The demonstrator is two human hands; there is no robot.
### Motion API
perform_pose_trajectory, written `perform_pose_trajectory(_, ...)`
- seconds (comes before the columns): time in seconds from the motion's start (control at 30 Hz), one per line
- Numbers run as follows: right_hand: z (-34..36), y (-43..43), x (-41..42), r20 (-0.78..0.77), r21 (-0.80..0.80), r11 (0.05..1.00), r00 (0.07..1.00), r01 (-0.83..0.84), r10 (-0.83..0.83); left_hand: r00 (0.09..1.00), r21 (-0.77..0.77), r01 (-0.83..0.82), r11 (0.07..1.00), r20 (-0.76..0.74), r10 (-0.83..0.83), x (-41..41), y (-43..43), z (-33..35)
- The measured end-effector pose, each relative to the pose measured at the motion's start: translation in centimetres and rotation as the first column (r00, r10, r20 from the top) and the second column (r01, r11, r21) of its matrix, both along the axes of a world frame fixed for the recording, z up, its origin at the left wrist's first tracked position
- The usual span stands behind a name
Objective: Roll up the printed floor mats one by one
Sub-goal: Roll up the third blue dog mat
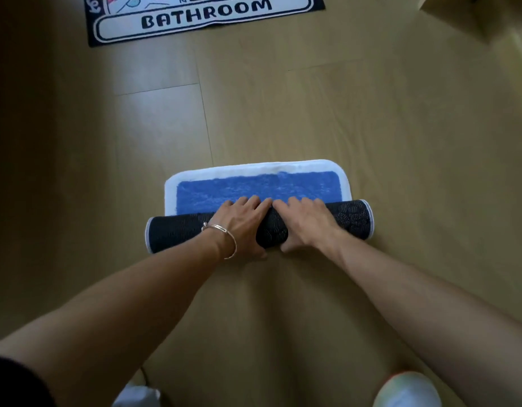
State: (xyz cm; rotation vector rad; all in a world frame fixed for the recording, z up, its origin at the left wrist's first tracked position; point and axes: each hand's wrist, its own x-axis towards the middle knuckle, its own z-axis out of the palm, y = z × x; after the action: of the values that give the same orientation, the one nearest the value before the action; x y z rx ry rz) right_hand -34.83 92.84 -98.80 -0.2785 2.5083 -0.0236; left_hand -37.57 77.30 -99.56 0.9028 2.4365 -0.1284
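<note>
A blue mat with a white border [254,186] lies on the wooden floor, most of it wound into a dark roll [177,233] that shows its black backing. Only a short flat strip remains beyond the roll. My left hand [242,224], a thin bracelet on its wrist, and my right hand [306,221] sit side by side on the middle of the roll. Their fingers curl over the top and their thumbs tuck under the near side. A second mat, black-edged with the word BATHROOM [207,16], lies flat at the far edge of view.
Wooden plank floor [312,113] spreads all around. A brown cardboard box [471,16] stands at the far right corner. A light-coloured shoe [406,389] and a white object [136,395] show at the bottom edge.
</note>
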Motion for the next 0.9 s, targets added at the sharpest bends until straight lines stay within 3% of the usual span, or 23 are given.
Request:
perform_pose_trajectory(0.1, 0.6, 0.6, -2.0, 0.169, -0.111, 0.990, 0.984, 0.083, -0.064, 0.997, 0.005, -0.054, 0.999, -0.051, 0.054, 0.2, 0.1, 0.0)
perform_pose_trajectory(0.23, 0.0, 0.4, -0.2, -0.086, -0.048, 0.998, 0.996, -0.030, 0.026, 0.973, 0.012, -0.164, 0.986, 0.167, 0.159, -1.6, 0.8, 0.7)
perform_pose_trajectory(0.3, -0.1, 0.5, 0.1, -0.106, 0.010, 0.996, 0.990, -0.088, 0.088, 0.939, -0.029, -0.199, 0.980, 0.281, 0.199, -2.4, 0.7, 1.2)
perform_pose_trajectory(0.37, 0.1, 0.5, -0.4, -0.068, 0.012, 0.997, 0.995, -0.078, 0.079, 0.943, -0.020, -0.200, 0.980, 0.267, 0.198, -2.1, 0.6, 1.2)
perform_pose_trajectory(0.5, 1.4, 0.3, -2.4, 0.126, -0.067, 0.997, 0.992, 0.033, -0.025, 0.997, 0.007, -0.082, 0.997, -0.007, 0.082, -0.1, 0.1, 0.4)
perform_pose_trajectory(0.57, 1.8, 0.6, -3.0, 0.255, -0.093, 0.990, 0.964, 0.103, -0.076, 0.997, -0.003, -0.056, 0.998, -0.054, 0.055, 0.2, 0.0, 0.3)
perform_pose_trajectory(0.67, 1.4, 1.0, -2.7, 0.351, -0.154, 0.969, 0.927, 0.195, -0.131, 0.995, 0.004, -0.079, 0.997, 0.066, 0.078, -0.5, 0.3, 0.8)
perform_pose_trajectory(0.77, 1.2, 1.6, -2.5, 0.301, -0.216, 0.944, 0.936, 0.252, -0.181, 0.965, -0.022, -0.121, 0.992, 0.231, 0.123, -1.6, 0.3, 1.2)
perform_pose_trajectory(0.9, 1.3, 1.9, -2.4, 0.317, -0.203, 0.949, 0.933, 0.241, -0.169, 0.967, -0.041, -0.080, 0.996, 0.238, 0.087, -1.2, -0.2, 0.4)
